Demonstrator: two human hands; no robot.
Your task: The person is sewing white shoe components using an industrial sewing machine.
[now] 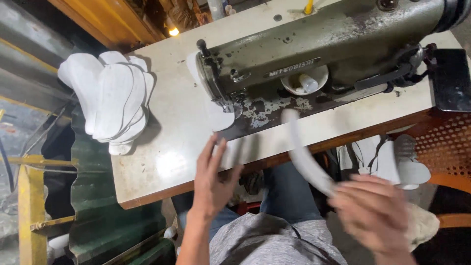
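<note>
Your right hand, blurred, grips a curved white strip running toward 11 o'clock; your left hand lies open-fingered at the tabletop edge, the sewing machine at 1 o'clock.

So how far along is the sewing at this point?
Possibly done: white pieces lie low at the right, though no stitching can be made out. In hand: the right hand holds a curved white strip, blurred; the left hand rests on the table edge; a white piece lies under the sewing machine needle. Apparently left: the stack of white cut pieces at the left.
</note>
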